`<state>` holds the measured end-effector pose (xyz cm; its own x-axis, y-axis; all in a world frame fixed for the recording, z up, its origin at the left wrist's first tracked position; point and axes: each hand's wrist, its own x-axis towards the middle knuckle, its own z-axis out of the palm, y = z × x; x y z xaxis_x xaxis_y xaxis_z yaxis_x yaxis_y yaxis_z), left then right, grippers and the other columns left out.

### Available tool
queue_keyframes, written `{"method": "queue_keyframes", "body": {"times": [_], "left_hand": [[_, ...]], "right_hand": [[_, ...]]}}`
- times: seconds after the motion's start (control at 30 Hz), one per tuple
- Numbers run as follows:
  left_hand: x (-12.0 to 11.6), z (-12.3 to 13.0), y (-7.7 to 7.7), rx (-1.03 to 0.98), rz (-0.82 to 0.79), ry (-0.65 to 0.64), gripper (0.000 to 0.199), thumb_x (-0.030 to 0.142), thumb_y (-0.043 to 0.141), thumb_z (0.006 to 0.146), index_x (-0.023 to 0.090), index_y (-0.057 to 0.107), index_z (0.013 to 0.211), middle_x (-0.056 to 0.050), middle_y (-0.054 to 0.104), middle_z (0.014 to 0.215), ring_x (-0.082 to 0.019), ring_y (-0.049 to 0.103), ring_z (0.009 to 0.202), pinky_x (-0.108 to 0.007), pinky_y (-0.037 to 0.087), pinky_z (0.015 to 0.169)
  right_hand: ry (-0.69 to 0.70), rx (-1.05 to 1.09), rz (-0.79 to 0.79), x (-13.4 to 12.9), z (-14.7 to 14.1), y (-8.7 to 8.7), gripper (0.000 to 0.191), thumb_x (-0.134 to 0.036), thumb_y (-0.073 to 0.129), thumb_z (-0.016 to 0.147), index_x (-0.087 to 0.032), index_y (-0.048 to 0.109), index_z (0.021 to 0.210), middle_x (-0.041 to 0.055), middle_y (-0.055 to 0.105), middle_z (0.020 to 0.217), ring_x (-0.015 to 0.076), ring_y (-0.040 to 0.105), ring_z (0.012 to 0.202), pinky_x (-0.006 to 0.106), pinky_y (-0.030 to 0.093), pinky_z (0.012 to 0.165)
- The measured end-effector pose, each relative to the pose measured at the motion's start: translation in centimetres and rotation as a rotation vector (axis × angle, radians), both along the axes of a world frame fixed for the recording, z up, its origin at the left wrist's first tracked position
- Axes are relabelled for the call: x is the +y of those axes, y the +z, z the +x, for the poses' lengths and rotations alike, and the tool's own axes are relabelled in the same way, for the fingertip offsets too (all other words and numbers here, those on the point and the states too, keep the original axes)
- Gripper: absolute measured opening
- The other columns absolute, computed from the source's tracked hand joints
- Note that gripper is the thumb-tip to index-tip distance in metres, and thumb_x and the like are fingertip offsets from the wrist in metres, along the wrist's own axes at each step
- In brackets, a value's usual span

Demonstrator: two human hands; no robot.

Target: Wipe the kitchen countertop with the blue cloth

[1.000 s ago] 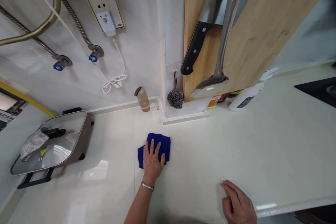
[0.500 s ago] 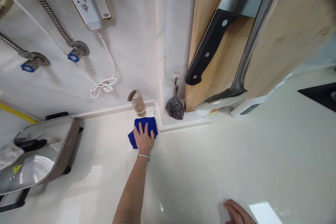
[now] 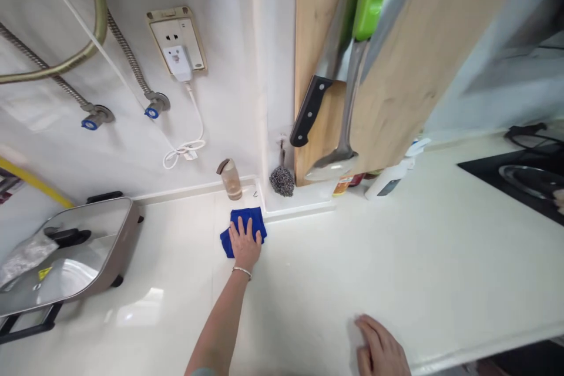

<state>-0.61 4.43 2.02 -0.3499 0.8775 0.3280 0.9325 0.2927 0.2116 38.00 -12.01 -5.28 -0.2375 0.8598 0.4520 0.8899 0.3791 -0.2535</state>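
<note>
My left hand point(image 3: 245, 247) lies flat with fingers spread on a folded blue cloth point(image 3: 258, 220), pressing it on the white countertop point(image 3: 304, 282) near the wall corner. A bracelet circles that wrist. Just behind the cloth stands a small translucent brownish cup point(image 3: 231, 179) with a slanted dark rim, touching or close to the wall. Lower right, my right hand point(image 3: 382, 348) rests on the counter, fingers loosely bent and thumb apart, with nothing visible in it; its lower part is cut off by the frame.
At left sits an electric pan point(image 3: 118, 247) with a glass lid. A steel scourer point(image 3: 282, 181) hangs at the corner beside a wooden board point(image 3: 396, 100), a knife point(image 3: 311, 111) and a ladle point(image 3: 335, 163). Bottles point(image 3: 388, 179) and a black cooktop point(image 3: 493, 164) lie further right.
The view has shifted back and to the right, showing more counter and the cooktop. More of my right hand now shows. My left hand stays on the cloth, now slightly farther from the cup.
</note>
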Motion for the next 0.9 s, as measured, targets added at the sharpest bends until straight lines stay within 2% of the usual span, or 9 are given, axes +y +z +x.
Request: {"method": "queue_keyframes", "body": {"times": [0.17,0.3,0.43,0.53,0.63,0.8,0.9], "left_hand": [[-6.5,4.5,-0.2,0.006,0.002,-0.125,0.055,0.037,0.049,0.094,0.020,0.048,0.147,-0.012,0.034,0.160,-0.042,0.019,0.150,-0.062,0.029,0.119],[-11.1,7.9,-0.4,-0.015,0.019,-0.293,0.057,0.036,0.051,0.094,0.026,0.043,0.150,-0.009,0.029,0.162,-0.040,0.018,0.150,-0.062,0.031,0.118],[-15.4,8.8,0.0,-0.002,0.004,-0.491,0.062,0.038,0.052,0.094,0.032,0.035,0.153,-0.005,0.024,0.165,-0.037,0.016,0.152,-0.061,0.035,0.117],[-18.5,7.3,0.9,0.048,-0.068,-0.583,0.062,0.037,0.052,0.095,0.033,0.033,0.154,-0.004,0.023,0.165,-0.035,0.017,0.152,-0.059,0.036,0.116],[-22.0,4.6,1.6,0.098,-0.118,-0.597,0.063,0.035,0.052,0.095,0.032,0.032,0.154,-0.005,0.023,0.165,-0.035,0.018,0.152,-0.059,0.037,0.116],[-28.2,-1.5,1.9,0.166,-0.158,-0.500,0.063,0.032,0.053,0.094,0.031,0.032,0.154,-0.004,0.024,0.165,-0.034,0.017,0.152,-0.056,0.037,0.117],[-30.6,-6.1,1.8,0.179,-0.161,-0.400,0.062,0.031,0.052,0.094,0.031,0.035,0.153,-0.004,0.027,0.164,-0.032,0.019,0.152,-0.055,0.038,0.117]], "right_hand": [[-0.020,0.020,-0.004,-0.3,-0.9,1.1,0.038,-0.022,0.040,0.089,-0.021,0.052,0.125,0.0098,0.060,0.129,0.0257,0.057,0.117,0.043,0.047,0.094],[-0.031,0.033,0.016,-0.2,-1.2,1.3,0.036,-0.020,0.039,0.089,-0.020,0.053,0.123,0.0100,0.060,0.127,0.0250,0.058,0.116,0.042,0.046,0.093],[-0.032,0.041,0.018,-0.2,-1.3,1.7,0.036,-0.020,0.039,0.089,-0.020,0.054,0.122,0.0104,0.060,0.126,0.0246,0.058,0.115,0.041,0.046,0.093],[-0.025,0.042,0.008,-0.4,-1.2,2.0,0.036,-0.019,0.038,0.090,-0.019,0.054,0.123,0.0108,0.060,0.127,0.0247,0.057,0.115,0.041,0.046,0.094],[-0.005,0.044,-0.005,-0.6,-0.9,2.0,0.037,-0.020,0.038,0.091,-0.019,0.053,0.125,0.0109,0.059,0.129,0.0249,0.056,0.118,0.042,0.046,0.096],[0.000,0.045,-0.018,-0.8,-0.8,2.0,0.038,-0.021,0.037,0.092,-0.020,0.052,0.126,0.0106,0.058,0.131,0.0251,0.056,0.119,0.041,0.047,0.095],[-0.003,0.040,-0.019,-0.8,-0.8,2.1,0.038,-0.021,0.037,0.091,-0.020,0.053,0.126,0.0103,0.058,0.131,0.0251,0.056,0.118,0.041,0.047,0.094]]}}
